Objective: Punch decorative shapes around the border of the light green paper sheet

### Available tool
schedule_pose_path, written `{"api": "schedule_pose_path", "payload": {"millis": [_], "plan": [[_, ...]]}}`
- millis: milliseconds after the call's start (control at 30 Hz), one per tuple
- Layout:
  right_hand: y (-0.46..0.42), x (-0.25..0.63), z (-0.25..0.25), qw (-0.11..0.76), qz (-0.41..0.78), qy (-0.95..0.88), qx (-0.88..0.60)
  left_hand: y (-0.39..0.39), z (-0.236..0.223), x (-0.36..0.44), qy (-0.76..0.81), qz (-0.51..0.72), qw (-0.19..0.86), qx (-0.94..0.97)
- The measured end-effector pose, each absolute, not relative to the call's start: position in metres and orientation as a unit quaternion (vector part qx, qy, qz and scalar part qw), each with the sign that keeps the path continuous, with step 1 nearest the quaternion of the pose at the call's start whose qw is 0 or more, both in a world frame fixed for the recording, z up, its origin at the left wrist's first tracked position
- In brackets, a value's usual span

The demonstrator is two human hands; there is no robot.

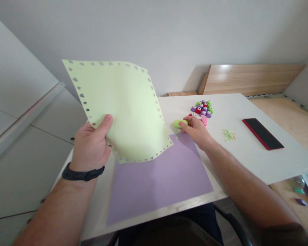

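Observation:
My left hand [93,145] pinches the lower left edge of a light green paper sheet [120,106], thumb on its face. The sheet is held up and slightly curled, with small shaped holes punched all along its edges. Under it on the table lies a purple sheet [159,188]. My right hand [195,130] has its fingers closed on a yellow-green craft punch [179,123] at the table surface, just beyond the purple sheet's far edge. A tiny pale green cutout [177,138] rests on the purple sheet. Beside my right fingers is a pink craft punch [203,120].
Several small purple, red and green punches [203,108] are grouped at the back of the white table [228,164]. Right of my hand sit a pile of green paper cutouts [229,135] and a black-and-red flat case [263,134]. A wooden headboard [251,79] stands behind.

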State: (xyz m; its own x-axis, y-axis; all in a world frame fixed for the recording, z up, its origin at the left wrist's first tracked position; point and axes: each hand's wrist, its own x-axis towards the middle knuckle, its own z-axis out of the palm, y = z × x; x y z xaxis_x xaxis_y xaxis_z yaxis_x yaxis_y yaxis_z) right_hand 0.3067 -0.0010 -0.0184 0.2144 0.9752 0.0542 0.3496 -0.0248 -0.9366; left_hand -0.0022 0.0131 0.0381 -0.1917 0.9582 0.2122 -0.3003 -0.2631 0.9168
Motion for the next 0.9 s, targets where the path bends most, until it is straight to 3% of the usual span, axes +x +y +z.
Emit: {"api": "schedule_pose_path", "payload": {"millis": [367, 600, 700, 900], "plan": [[0.006, 0.292, -0.010, 0.316, 0.156, -0.659, -0.664, 0.014, 0.034, -0.004, 0.387, 0.664, 0.474, 0.429], [-0.003, 0.297, -0.017, 0.355, -0.010, -0.651, -0.671, 0.012, 0.036, -0.003, 0.383, 0.661, 0.484, 0.427], [-0.012, 0.302, -0.009, 0.357, 0.006, -0.665, -0.656, 0.011, 0.038, -0.001, 0.370, 0.662, 0.488, 0.433], [-0.026, 0.301, -0.001, 0.229, 0.080, -0.759, -0.604, 0.011, 0.040, 0.000, 0.367, 0.663, 0.484, 0.438]]}}
